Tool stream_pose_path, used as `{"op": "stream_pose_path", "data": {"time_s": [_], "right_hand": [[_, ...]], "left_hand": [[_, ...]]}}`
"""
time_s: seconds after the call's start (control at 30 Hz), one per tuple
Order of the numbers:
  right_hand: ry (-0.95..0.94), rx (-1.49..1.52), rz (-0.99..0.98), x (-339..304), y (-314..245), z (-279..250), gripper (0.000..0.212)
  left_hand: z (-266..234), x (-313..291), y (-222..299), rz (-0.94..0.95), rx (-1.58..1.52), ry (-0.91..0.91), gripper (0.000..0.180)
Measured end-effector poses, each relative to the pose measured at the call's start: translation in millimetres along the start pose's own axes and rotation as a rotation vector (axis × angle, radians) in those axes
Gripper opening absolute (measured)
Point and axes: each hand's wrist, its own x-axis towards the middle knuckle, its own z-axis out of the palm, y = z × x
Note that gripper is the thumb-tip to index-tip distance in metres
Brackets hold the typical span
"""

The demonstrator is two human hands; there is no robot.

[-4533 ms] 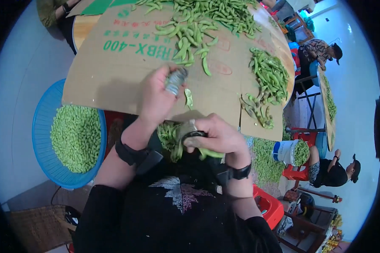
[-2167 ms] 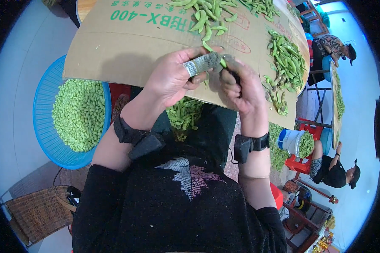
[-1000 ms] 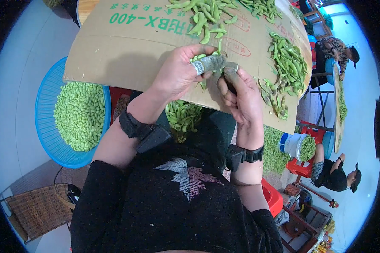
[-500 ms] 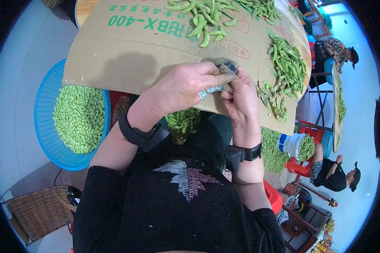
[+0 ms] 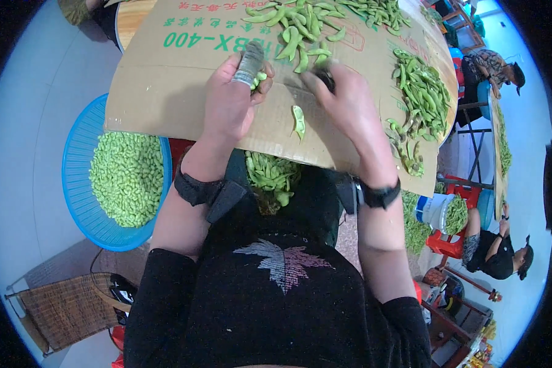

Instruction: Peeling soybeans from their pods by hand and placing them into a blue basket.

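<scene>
My left hand is raised over the cardboard sheet, fingers curled around a few shelled green beans. A grey-green wrap covers one of its digits. My right hand is just below the near end of a pile of bean pods. Its thumb and forefinger, dark at the tips, stand apart; the other fingers are partly hidden and I see nothing held. Between my hands a split, pale green pod is over the cardboard.
A second pod pile and scraps lie on the right. At my left stands a blue basket of shelled beans. More pods are in my lap. Two people sit far right by another table, near a white bucket.
My hands, together before, have parted: the left moved left with beans, the right up toward the pod pile. A split pod now shows between them.
</scene>
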Motion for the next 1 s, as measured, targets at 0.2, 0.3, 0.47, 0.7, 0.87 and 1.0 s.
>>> {"op": "stream_pose_path", "data": {"time_s": [0.2,0.3,0.47,0.7,0.87,1.0], "right_hand": [[-0.039,-0.230,0.078,22,8,24,0.034],[-0.039,0.086,0.140,9,27,13,0.029],[-0.465,1.580,0.541,-26,14,-14,0.025],[-0.386,1.383,0.466,-49,3,-26,0.025],[-0.395,1.464,0.495,-52,5,-24,0.024],[-0.339,1.253,0.462,-55,8,-19,0.020]], "left_hand": [[-1,3,0,-0.103,0.035,0.001,0.016],[3,-1,2,-0.210,0.125,-0.159,0.022],[18,-5,-10,-0.416,-0.028,-0.301,0.032],[35,-8,-25,-0.272,-0.079,-0.131,0.010],[36,-10,-34,-0.053,0.082,-0.117,0.006],[41,-15,-39,0.035,0.275,-0.078,0.008]]}}
